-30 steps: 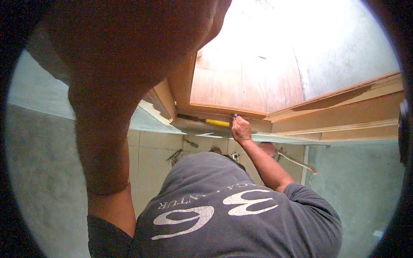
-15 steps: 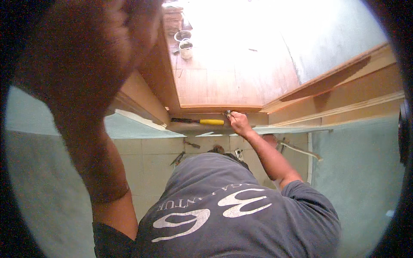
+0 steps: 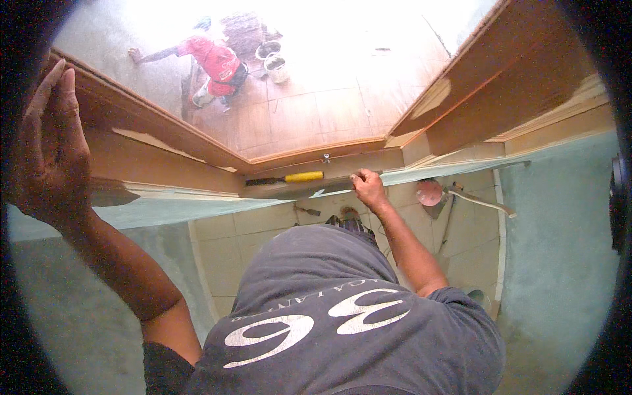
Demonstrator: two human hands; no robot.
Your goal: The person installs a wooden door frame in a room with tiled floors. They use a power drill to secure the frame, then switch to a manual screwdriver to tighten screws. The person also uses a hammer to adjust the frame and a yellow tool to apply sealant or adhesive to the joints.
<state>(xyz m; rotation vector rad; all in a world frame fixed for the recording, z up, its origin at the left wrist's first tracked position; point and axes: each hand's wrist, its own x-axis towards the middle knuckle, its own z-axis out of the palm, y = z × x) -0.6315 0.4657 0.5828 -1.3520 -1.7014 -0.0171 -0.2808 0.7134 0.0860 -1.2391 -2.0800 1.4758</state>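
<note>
Along the sill (image 3: 372, 159), yellow-handled tool (image 3: 289, 178) tip-left

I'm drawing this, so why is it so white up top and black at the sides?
Head view, top: glare whitens the floor beyond the wooden frame, probably from strong light there; head view, sides: the round picture ends, leaving black; head view, left: the left hand looks dim.

Brown wooden frame (image 3: 507, 105) across upper pic looks smooth w/ slight sheen; long yellow-handled chisel (image 3: 304, 176), ctr, has smooth plastic-like grip & dull metal blade; charcoal short-sleeved T-shirt (image 3: 309, 263), btm ctr, is matt cloth; pale-green wall (image 3: 553, 217), rt, looks matt.
</note>
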